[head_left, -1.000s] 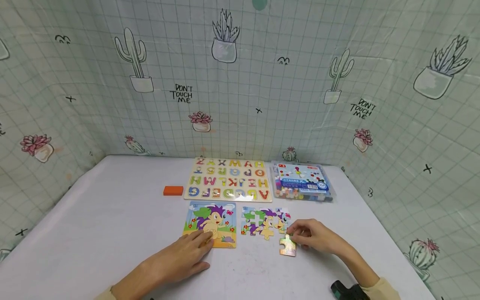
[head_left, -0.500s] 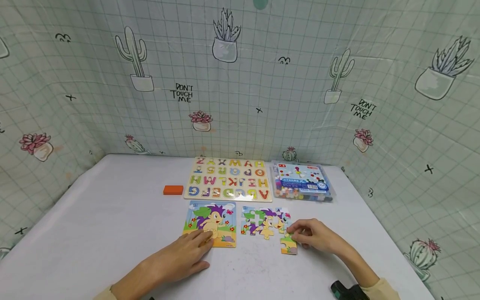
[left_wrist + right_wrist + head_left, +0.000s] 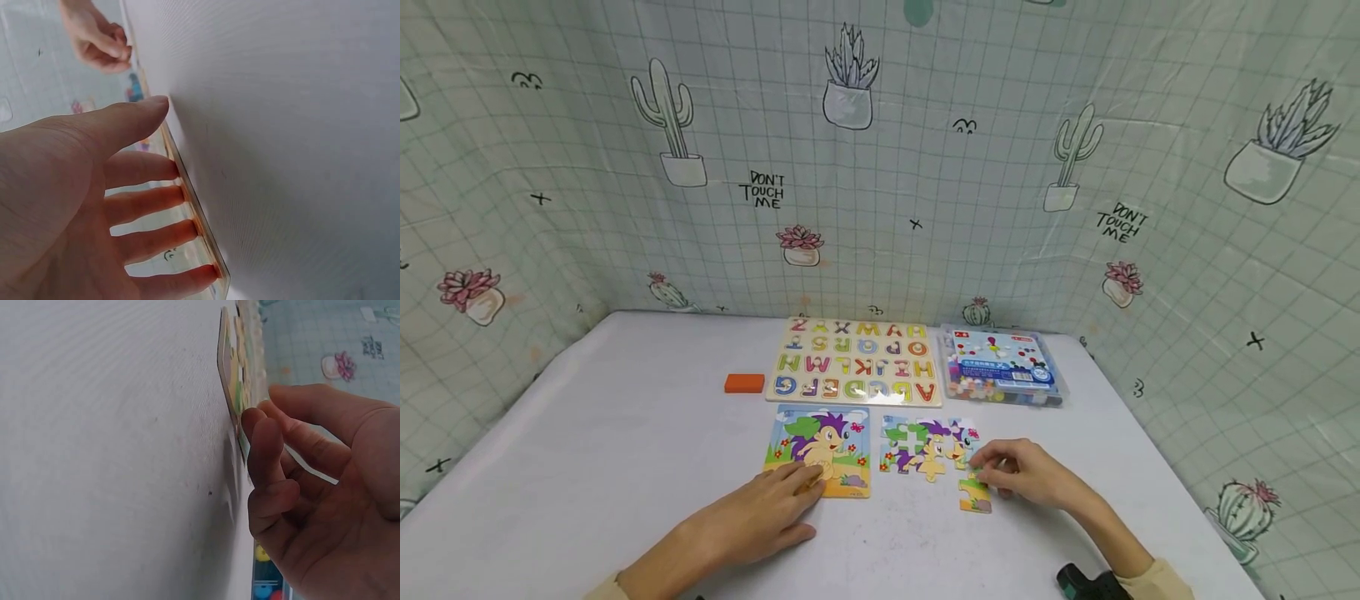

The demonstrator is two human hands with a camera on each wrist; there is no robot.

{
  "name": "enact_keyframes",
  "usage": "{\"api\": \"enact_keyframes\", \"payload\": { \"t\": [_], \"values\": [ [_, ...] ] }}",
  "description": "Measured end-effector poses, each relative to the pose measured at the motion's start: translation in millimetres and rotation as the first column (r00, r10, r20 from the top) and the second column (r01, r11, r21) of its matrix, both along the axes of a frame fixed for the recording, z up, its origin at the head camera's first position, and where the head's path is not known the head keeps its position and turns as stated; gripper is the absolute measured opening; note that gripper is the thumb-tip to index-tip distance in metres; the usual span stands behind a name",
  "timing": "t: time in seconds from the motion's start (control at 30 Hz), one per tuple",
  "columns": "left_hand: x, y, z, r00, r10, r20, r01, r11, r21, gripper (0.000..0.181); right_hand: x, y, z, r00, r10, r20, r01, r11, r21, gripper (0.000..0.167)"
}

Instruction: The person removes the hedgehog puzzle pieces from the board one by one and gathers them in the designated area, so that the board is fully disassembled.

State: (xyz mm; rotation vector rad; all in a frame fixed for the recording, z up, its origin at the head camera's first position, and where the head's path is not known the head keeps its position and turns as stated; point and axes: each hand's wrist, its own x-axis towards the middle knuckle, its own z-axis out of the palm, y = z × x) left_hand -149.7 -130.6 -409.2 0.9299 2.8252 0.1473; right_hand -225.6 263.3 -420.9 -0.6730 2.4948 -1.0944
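My left hand rests on the lower left of a square hedgehog picture board; in the left wrist view its fingers lie straight across the board's edge. To the right is a partly joined hedgehog jigsaw, with a cross-shaped gap at its left. At its lower right corner my right hand pinches a jigsaw piece, green and orange with a purple stone, by its upper right side. The right wrist view shows curled fingers at the edge of the piece; the exact contact is partly hidden.
Behind the jigsaw lies a wooden alphabet board. A clear plastic case of coloured parts stands at its right, an orange block at its left. A patterned curtain encloses the white table.
The piece in my right hand was tilted and shiny a second ago; it now lies flatter, its printed colours showing, beneath the jigsaw's right side. The left hand stays in place.
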Motion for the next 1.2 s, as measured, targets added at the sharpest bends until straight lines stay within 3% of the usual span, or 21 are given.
{"api": "enact_keyframes", "payload": {
  "t": [0.17,0.4,0.77,1.07,1.2],
  "values": [
    [-3.4,-3.2,1.9,1.0,-0.019,-0.002,0.019,1.0,0.014,0.056,-1.3,-11.3,3.8,0.999,0.034,-0.037,-0.035,0.999,-0.018,0.022],
    [-3.5,-5.5,2.7,1.0,-0.007,0.03,0.006,1.0,0.018,0.056,-2.5,-38.0,1.5,0.992,0.08,-0.093,-0.078,0.996,0.032,0.021],
    [-3.0,-19.5,6.4,0.997,0.053,0.064,-0.056,0.997,0.047,0.055,-10.7,-96.5,7.8,0.984,0.164,-0.068,-0.163,0.986,0.017,0.019],
    [-0.9,-32.7,5.1,0.999,0.024,0.037,-0.026,0.997,0.073,0.05,-14.9,-143.6,2.8,0.975,0.198,-0.096,-0.196,0.98,0.032,0.022],
    [-0.9,-36.8,5.9,0.997,0.039,0.065,-0.044,0.997,0.065,0.05,-15.5,-161.2,0.1,0.967,0.227,-0.118,-0.224,0.974,0.038,0.023]
  ]
}}
